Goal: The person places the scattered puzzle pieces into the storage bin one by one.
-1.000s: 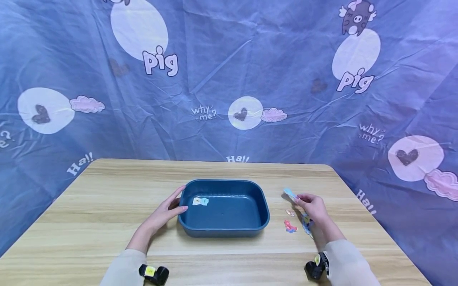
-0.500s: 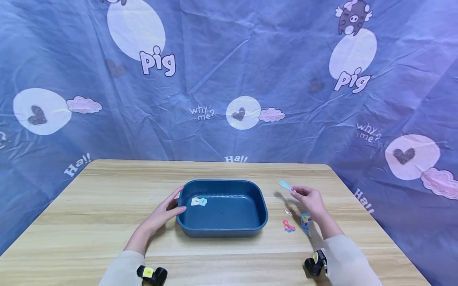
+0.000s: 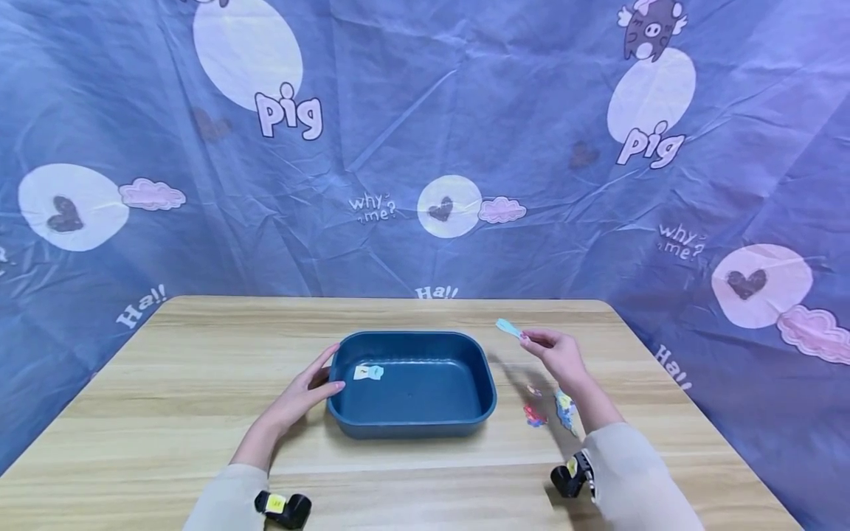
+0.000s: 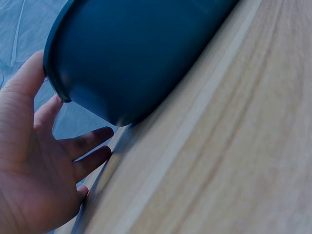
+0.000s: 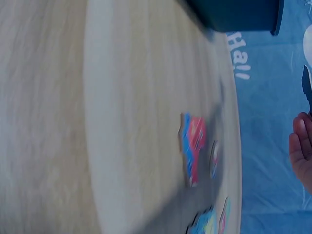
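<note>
A dark blue plastic basin stands on the wooden table. My left hand grips its left rim, the thumb hooked over the edge; the left wrist view shows the other fingers outside, some apart from the wall. Inside the basin, toward the left, lies a flat white and light-blue piece. Beyond the basin's right end, my right hand pinches a flat light-blue piece above the table. Below that hand lie a red and blue piece, a small pale piece and a blue and yellow cluster.
The wooden table reaches back to a blue printed cloth hanging behind and at both sides. In the right wrist view, several flat pieces lie close together, including a red and blue one, near the basin.
My right hand has lifted the light-blue piece and carried it up and leftward, toward the basin's back right corner. The left hand keeps its hold on the rim.
</note>
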`<state>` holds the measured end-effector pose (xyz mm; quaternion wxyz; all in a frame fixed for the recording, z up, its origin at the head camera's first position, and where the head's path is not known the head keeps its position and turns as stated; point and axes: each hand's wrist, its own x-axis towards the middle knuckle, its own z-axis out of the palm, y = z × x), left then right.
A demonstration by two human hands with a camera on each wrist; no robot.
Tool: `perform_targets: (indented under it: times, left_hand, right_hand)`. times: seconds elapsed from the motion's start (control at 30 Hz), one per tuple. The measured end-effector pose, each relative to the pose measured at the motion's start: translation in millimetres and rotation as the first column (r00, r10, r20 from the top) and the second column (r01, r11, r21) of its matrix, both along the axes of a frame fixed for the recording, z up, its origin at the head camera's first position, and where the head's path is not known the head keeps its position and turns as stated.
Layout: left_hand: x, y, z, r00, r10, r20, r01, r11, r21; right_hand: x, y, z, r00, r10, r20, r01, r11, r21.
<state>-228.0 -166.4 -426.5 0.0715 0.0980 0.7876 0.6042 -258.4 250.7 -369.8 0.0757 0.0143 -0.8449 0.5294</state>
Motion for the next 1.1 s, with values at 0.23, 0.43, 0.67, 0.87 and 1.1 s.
perform_targets:
  times: [0.23,0.43,0.67,0.87,1.1]
  left_hand:
    - [1.0,-0.7,0.1,1.000,0.003,0.012,-0.003,1.000,-0.023]
    - [2.3,-1.0,-0.1,1.000,0.003,0.013,-0.003,1.000,-0.015]
    - [2.8,-0.6,-0.8,1.000,-0.004,0.014,0.004,1.000,-0.011]
    - [1.2,0.0,0.3,1.000,-0.007,0.013,0.007,1.000,-0.010]
    - [-0.4,-0.1,1.3,1.000,-0.007,0.004,0.007,1.000,-0.007]
  right_hand:
    - [-3.4,-17.7,2.4,0.999,0.029,-0.041,-0.032,0.996,-0.081]
    - [-8.1,-32.6,1.1,0.993,0.064,-0.100,-0.078,0.986,-0.148]
    - [-10.5,-52.4,4.1,0.990,0.113,-0.081,-0.126,0.976,-0.176]
    - [-13.7,-68.5,8.4,0.989,0.137,-0.054,-0.144,0.972,-0.183]
    - [-14.8,-84.6,7.8,0.978,0.200,-0.067,-0.210,0.953,-0.217]
